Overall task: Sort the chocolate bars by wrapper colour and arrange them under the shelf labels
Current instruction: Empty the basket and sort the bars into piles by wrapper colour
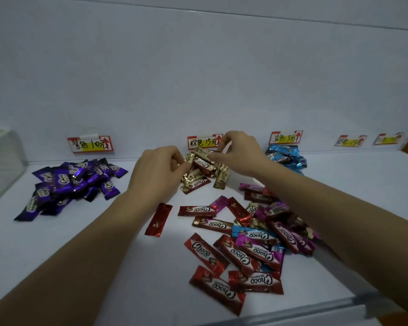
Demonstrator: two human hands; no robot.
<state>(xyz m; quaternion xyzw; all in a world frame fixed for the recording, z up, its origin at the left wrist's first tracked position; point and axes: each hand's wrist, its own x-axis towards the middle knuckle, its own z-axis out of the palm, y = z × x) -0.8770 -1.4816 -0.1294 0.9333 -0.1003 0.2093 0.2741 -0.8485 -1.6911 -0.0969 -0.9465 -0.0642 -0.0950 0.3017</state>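
Left hand (160, 170) and right hand (240, 151) meet over the gold bars (199, 171) at the far middle of the shelf (57, 255). Both have their fingers curled, and each pinches a wrapper at the top of that pile: the left at a crimped end, the right near the pile's far edge. The pile sits just below the middle label (203, 142). To the left, the purple bars (73, 182) lie heaped under their own label (90, 144). To the right, the blue bars (285, 156) are gathered below a third label (285, 137). Two more labels (350, 140) further right are too blurred to read.

Nearer, a mixed heap (245, 243) of red, magenta, blue and gold wrappers waits unsorted, with one red bar (158, 218) lying apart on its left.

These bars are probably light and fairly stiff, and their glossy foil looks slippery. A pinch across the middle of a bar, or on a flat crimped end, should hold best, as stacked bars are likely to slide.
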